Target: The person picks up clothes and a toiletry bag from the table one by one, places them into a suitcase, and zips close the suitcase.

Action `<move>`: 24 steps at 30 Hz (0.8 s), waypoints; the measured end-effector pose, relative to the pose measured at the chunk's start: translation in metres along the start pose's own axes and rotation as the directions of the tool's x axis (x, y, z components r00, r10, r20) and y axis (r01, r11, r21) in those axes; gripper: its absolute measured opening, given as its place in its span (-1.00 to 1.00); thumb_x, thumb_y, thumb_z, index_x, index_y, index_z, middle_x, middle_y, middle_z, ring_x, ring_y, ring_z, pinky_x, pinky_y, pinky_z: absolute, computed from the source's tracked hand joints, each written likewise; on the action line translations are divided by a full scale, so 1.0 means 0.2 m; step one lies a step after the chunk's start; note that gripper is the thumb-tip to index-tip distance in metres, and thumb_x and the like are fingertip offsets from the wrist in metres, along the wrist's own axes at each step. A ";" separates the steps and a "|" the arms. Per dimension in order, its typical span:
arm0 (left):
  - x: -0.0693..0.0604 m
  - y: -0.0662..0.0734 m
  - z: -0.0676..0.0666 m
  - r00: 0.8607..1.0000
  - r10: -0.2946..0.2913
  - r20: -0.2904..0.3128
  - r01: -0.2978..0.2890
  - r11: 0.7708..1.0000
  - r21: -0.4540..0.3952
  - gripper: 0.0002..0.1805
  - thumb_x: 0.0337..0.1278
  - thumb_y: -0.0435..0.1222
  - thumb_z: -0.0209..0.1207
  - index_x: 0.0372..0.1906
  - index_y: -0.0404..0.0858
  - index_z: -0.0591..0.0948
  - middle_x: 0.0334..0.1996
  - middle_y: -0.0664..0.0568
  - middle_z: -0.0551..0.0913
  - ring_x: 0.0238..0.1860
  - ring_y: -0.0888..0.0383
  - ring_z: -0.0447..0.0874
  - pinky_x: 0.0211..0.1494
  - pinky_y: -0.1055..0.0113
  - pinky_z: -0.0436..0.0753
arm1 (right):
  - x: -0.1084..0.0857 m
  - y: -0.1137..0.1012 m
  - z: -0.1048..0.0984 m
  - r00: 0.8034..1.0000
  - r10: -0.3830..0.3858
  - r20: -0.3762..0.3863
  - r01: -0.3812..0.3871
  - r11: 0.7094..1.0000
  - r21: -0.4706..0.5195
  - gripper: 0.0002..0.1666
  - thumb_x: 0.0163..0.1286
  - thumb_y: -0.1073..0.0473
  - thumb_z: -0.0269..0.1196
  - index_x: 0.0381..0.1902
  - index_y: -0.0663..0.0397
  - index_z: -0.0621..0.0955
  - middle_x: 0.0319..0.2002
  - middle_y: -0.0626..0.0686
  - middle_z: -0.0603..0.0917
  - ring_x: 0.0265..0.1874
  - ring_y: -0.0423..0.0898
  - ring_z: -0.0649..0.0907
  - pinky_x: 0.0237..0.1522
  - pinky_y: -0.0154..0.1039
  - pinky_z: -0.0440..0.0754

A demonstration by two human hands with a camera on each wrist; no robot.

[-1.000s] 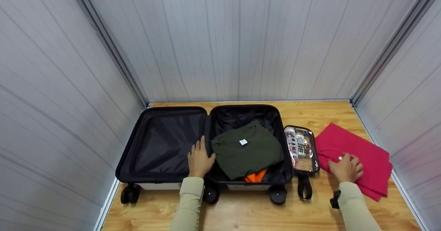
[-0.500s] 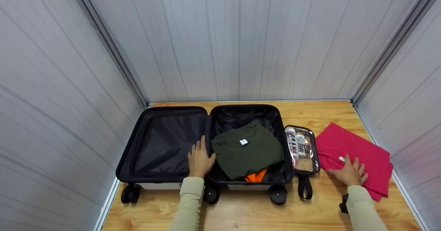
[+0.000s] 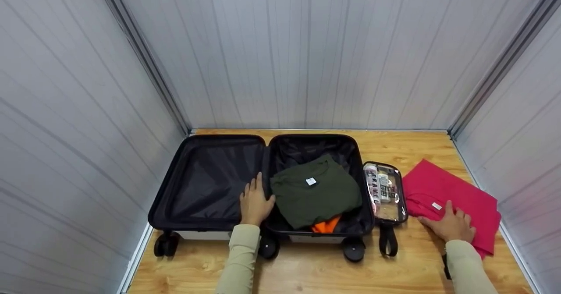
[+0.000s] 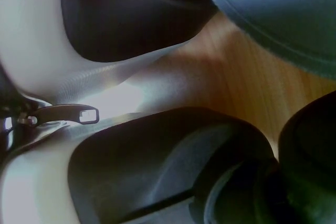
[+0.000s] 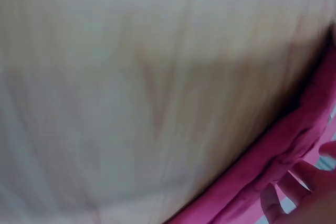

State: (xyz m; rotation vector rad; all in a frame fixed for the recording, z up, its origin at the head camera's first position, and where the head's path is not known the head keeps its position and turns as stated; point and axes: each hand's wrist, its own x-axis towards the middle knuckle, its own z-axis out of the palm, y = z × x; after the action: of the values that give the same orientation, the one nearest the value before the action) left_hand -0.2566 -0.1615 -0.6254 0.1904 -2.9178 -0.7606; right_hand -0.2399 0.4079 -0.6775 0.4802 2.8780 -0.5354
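In the head view my left hand [image 3: 255, 203] rests, fingers extended, on the middle seam of the opened black-lined suitcase [image 3: 173, 184]. A folded dark green T-shirt [image 3: 320, 197] with a white label lies in the suitcase's right half. Some orange fabric [image 3: 325, 224] pokes out beneath it. On the floor to the right is a folded pinkish-red T-shirt [image 3: 464, 193]. Over its near edge my right hand [image 3: 453, 227] is spread, thumb toward the left corner. The right wrist view shows the fingers [image 5: 294, 187] lightly bent by the red cloth, gripping nothing visible.
A clear toiletry pouch [image 3: 385, 193] with bottles lies between suitcase and red T-shirt, its black strap [image 3: 388, 240] toward me. The left wrist view shows a zipper pull [image 4: 65, 114] and dark wheel housings. Panel walls [image 3: 307, 57] enclose the wooden floor [image 3: 324, 272].
My right hand has moved right and toward me along the red T-shirt, its fingers spreading and uncovering the white label. The left hand has stayed put.
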 end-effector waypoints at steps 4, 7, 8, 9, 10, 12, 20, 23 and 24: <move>0.00 0.00 0.00 1.000 -0.006 0.000 0.006 1.000 -0.003 -0.08 0.27 -0.06 0.31 0.63 -0.13 0.16 0.50 -0.26 0.36 0.51 -0.29 0.30 0.47 -0.32 0.29 | -0.01 0.00 0.02 0.995 -0.038 -0.091 0.033 0.998 -0.061 0.41 0.20 -0.60 0.21 0.56 0.36 0.05 0.25 0.67 0.26 0.16 0.55 0.30 0.09 0.50 0.41; 0.00 0.00 0.00 1.000 -0.001 -0.004 0.001 1.000 -0.009 -0.08 0.26 -0.07 0.31 0.63 -0.14 0.17 0.50 -0.27 0.36 0.51 -0.29 0.30 0.46 -0.33 0.30 | -0.01 -0.01 0.03 0.989 -0.058 -0.133 0.046 0.994 -0.096 0.26 0.27 -0.47 0.24 0.52 0.35 0.12 0.14 0.67 0.36 0.09 0.55 0.38 0.00 0.45 0.50; 0.00 0.00 0.00 1.000 0.002 -0.005 -0.002 1.000 -0.008 -0.09 0.26 -0.07 0.31 0.63 -0.14 0.17 0.50 -0.27 0.36 0.51 -0.29 0.31 0.46 -0.33 0.30 | -0.01 -0.02 0.04 0.988 -0.062 -0.143 0.047 0.993 -0.107 0.22 0.28 -0.44 0.24 0.51 0.36 0.14 0.11 0.67 0.38 0.07 0.56 0.40 -0.04 0.44 0.53; 0.00 0.00 -0.01 1.000 0.006 -0.007 -0.006 1.000 -0.005 -0.09 0.26 -0.07 0.31 0.63 -0.14 0.17 0.50 -0.27 0.37 0.50 -0.29 0.31 0.45 -0.33 0.31 | -0.01 -0.02 0.04 0.986 -0.067 -0.155 0.048 0.992 -0.120 0.18 0.29 -0.41 0.25 0.49 0.37 0.16 0.07 0.67 0.40 0.05 0.56 0.42 -0.08 0.42 0.56; 0.00 0.00 -0.01 1.000 0.008 -0.007 -0.008 1.000 -0.002 -0.09 0.26 -0.07 0.31 0.63 -0.15 0.17 0.49 -0.28 0.37 0.50 -0.29 0.31 0.45 -0.33 0.31 | -0.01 -0.03 0.05 0.983 -0.073 -0.168 0.050 0.990 -0.134 0.15 0.30 -0.39 0.26 0.47 0.38 0.19 0.04 0.67 0.43 0.03 0.57 0.44 -0.13 0.40 0.58; 0.00 0.00 -0.01 1.000 0.011 -0.011 -0.011 1.000 0.002 -0.09 0.26 -0.07 0.31 0.63 -0.15 0.18 0.49 -0.28 0.37 0.50 -0.29 0.32 0.44 -0.33 0.32 | -0.01 -0.04 0.06 0.978 -0.087 -0.190 0.056 0.985 -0.164 0.10 0.31 -0.35 0.26 0.42 0.41 0.22 -0.02 0.66 0.47 0.00 0.58 0.48 -0.22 0.38 0.62; 0.00 0.00 -0.03 1.000 0.009 -0.001 -0.009 1.000 0.009 -0.09 0.28 -0.06 0.29 0.63 -0.15 0.16 0.50 -0.28 0.36 0.51 -0.28 0.30 0.46 -0.32 0.31 | -0.02 -0.10 0.06 0.973 -0.121 -0.197 0.068 0.964 -0.259 -0.05 0.30 -0.16 0.29 0.28 0.56 0.30 -0.26 0.63 0.56 -0.18 0.56 0.60 -0.35 0.29 0.64; 0.00 0.00 -0.02 1.000 0.007 0.005 -0.007 1.000 0.003 -0.09 0.28 -0.06 0.29 0.63 -0.15 0.16 0.50 -0.28 0.35 0.52 -0.28 0.29 0.47 -0.32 0.30 | -0.02 -0.10 0.05 0.975 -0.130 -0.180 0.080 0.963 -0.259 -0.17 0.26 -0.03 0.34 0.17 0.57 0.34 -0.31 0.61 0.57 -0.27 0.54 0.63 -0.34 0.30 0.63; 0.01 0.00 -0.01 1.000 0.007 0.005 -0.007 1.000 0.001 -0.09 0.28 -0.06 0.29 0.63 -0.15 0.16 0.50 -0.28 0.35 0.52 -0.28 0.29 0.47 -0.32 0.29 | -0.01 -0.09 0.04 0.976 -0.134 -0.174 0.086 0.962 -0.259 -0.22 0.25 0.01 0.34 0.14 0.57 0.35 -0.32 0.60 0.57 -0.29 0.53 0.63 -0.33 0.30 0.63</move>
State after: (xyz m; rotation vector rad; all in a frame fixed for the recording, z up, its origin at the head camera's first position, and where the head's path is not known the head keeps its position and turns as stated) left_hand -0.2574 -0.1621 -0.6230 0.1789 -2.9225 -0.7599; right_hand -0.2425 0.3875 -0.6788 0.3484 3.1103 -0.1419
